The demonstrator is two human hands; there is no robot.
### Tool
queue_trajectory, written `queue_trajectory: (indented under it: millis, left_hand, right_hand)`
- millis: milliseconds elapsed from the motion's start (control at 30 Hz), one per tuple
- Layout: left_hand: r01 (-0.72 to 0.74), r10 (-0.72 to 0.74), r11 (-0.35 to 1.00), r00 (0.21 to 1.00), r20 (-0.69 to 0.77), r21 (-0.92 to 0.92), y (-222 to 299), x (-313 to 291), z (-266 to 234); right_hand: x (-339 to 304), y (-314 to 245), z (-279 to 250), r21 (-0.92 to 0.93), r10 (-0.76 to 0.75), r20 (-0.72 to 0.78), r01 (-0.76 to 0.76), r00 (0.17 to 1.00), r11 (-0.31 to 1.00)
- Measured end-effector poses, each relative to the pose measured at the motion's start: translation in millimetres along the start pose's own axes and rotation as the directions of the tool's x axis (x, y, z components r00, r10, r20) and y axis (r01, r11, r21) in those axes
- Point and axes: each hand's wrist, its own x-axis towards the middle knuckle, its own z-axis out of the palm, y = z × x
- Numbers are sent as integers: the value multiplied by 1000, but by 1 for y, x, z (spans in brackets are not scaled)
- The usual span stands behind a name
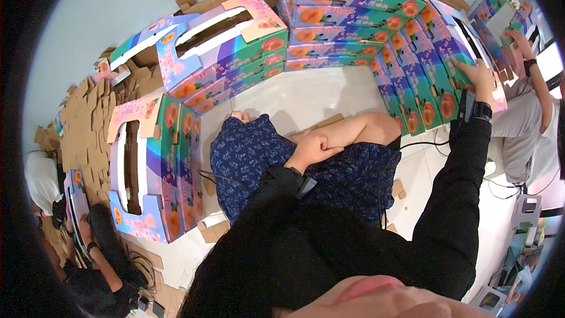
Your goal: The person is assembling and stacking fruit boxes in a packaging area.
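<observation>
My left hand (312,149) lies on my crossed legs, its fingers curled in and its thumb pointing right, with nothing visible in it. On the right, my right hand (479,79) reaches to the outermost printed carton (465,41) of a leaning row. Its fingers are spread against that carton's edge and side; part of them is hard to see. The cartons are colourful, with peach pictures and long cut-out openings. A layered stack of cartons (347,15) rises ahead of me. Other cartons (223,53) stand front left, and more (156,165) are at my left side.
Loose brown cardboard pieces (88,121) pile up at the far left. A co-worker's hands (85,229) hold a carton at lower left; another person's arm (532,70) reaches to cartons at far right. Black cables (426,143) cross the white tiled floor (347,91) around me.
</observation>
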Motion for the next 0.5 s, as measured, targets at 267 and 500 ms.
queue_trajectory:
  millis: [267, 500]
  left_hand:
    - [4, -5, 997, 1000, -13, -76, 3, 2, -7]
    - [-24, 24, 1000, 1000, -15, -2, -1, 2, 0]
  right_hand:
    - [-2, -8, 7, -82, 6, 26, -4, 1000, 997]
    - [0, -7, 16, -161, 15, -38, -21, 999, 987]
